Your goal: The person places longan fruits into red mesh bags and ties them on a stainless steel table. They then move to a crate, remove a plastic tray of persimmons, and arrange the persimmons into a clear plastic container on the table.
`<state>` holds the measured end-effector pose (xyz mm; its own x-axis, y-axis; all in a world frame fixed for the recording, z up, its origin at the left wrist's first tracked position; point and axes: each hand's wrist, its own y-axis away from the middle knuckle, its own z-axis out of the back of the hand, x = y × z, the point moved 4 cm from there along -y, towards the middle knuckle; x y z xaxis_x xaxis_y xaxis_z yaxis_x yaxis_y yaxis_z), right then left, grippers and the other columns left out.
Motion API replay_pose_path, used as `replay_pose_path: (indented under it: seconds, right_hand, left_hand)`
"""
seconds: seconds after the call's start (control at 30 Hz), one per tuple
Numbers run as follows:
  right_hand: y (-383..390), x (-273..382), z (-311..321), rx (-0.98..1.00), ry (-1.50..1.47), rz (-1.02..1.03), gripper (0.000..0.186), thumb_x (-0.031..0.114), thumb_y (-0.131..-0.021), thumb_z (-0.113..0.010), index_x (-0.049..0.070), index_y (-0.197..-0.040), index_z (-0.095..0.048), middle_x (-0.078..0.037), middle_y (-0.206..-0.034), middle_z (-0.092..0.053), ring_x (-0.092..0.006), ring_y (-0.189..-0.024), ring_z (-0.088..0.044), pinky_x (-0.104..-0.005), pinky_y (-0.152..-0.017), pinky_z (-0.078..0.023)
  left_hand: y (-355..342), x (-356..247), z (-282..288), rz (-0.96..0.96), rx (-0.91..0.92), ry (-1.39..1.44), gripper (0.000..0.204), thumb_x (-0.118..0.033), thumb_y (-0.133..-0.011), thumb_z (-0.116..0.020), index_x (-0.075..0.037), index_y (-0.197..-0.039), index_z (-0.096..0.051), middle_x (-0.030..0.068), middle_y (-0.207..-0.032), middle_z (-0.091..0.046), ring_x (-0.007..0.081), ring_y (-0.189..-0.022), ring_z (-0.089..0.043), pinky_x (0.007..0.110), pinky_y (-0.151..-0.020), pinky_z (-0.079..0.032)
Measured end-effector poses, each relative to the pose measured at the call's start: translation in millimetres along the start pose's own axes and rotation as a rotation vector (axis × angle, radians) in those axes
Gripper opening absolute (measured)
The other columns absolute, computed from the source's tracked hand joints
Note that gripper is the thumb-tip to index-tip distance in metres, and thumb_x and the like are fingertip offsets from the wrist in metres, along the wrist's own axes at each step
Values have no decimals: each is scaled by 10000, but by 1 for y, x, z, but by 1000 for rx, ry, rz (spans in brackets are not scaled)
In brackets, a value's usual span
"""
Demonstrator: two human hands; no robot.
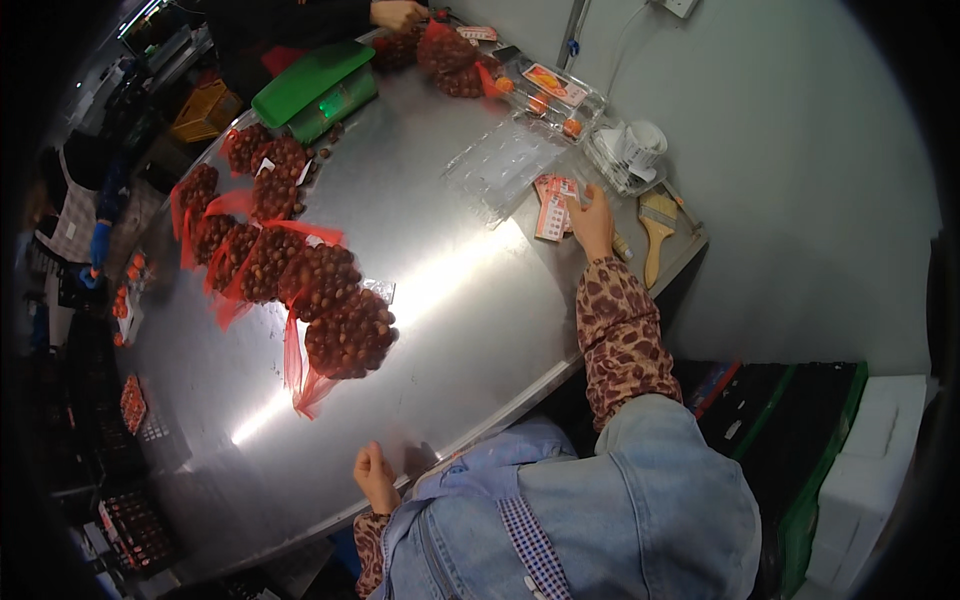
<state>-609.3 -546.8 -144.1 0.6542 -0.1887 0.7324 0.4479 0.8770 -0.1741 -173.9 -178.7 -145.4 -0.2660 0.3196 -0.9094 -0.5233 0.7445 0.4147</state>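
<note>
My right hand [592, 224] reaches to the far right of the metal table, its thumb and fingers closed at the edge of a small pile of red-and-white printed label cards [552, 212]. My left hand [374, 478] is curled into a loose fist by the table's near edge, with nothing showing in it. In the middle lies a red net bag of round brown nuts [350, 335], the nearest of several in a slanting row. Another net bag [280, 180] sits farther back.
Beside my right hand are a wooden brush [656, 232], a label roll [640, 145] and clear plastic trays [515, 155]. A green scoop-like container [318, 85] stands at the back, near another person's hand [398, 14]. Black crates [790, 420] stand at my right.
</note>
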Motion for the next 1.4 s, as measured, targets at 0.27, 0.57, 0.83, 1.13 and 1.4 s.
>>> replay_pose_path:
  seconds: [0.27, 0.57, 0.83, 1.13, 1.4]
  right_hand:
    - [13, -1, 0, 179, 350, -164, 725, 522, -765, -676, -59, -1172, -527, -245, -1149, -565, -374, -1100, -540, -480, -897, -443]
    - [-8, -6, -9, 201, 375, -128, 870, 628, -671, -699, -67, -1172, -547, -245, -1176, -565, -370, -1123, -542, -467, -906, -442]
    - [-27, -6, -39, 402, 373, -257, 894, 511, -536, -829, -28, -1192, -547, -208, -1167, -581, -332, -1106, -566, -437, -887, -471]
    - [-2, 13, -41, 332, 258, -68, 460, 343, -638, -808, 41, -919, -605, -149, -932, -664, -331, -904, -641, -428, -747, -500]
    - [102, 75, -4, 523, 296, 577, 330, 218, -685, -781, 76, -908, -583, -98, -829, -618, -324, -853, -600, -437, -709, -464]
  left_hand:
    - [-6, -5, -27, 46, 27, -36, 401, -276, -944, -617, -151, -627, -406, -53, -518, -354, 34, -426, -261, 235, -399, -163]
    - [-6, 3, -24, 84, -17, -13, 379, -258, -952, -602, -152, -641, -413, -63, -525, -355, 27, -431, -294, 217, -394, -177]
    - [-8, 6, -26, 62, -11, -12, 378, -291, -943, -613, -162, -644, -422, -53, -487, -340, 42, -394, -254, 246, -385, -161]
    - [-5, 5, -26, 63, -1, -22, 354, -291, -945, -610, -153, -660, -451, -54, -497, -357, 39, -408, -276, 236, -392, -176]
    - [-8, 12, -23, 18, -8, -127, 337, -260, -946, -608, -129, -668, -470, -55, -547, -405, 36, -466, -340, 218, -421, -233]
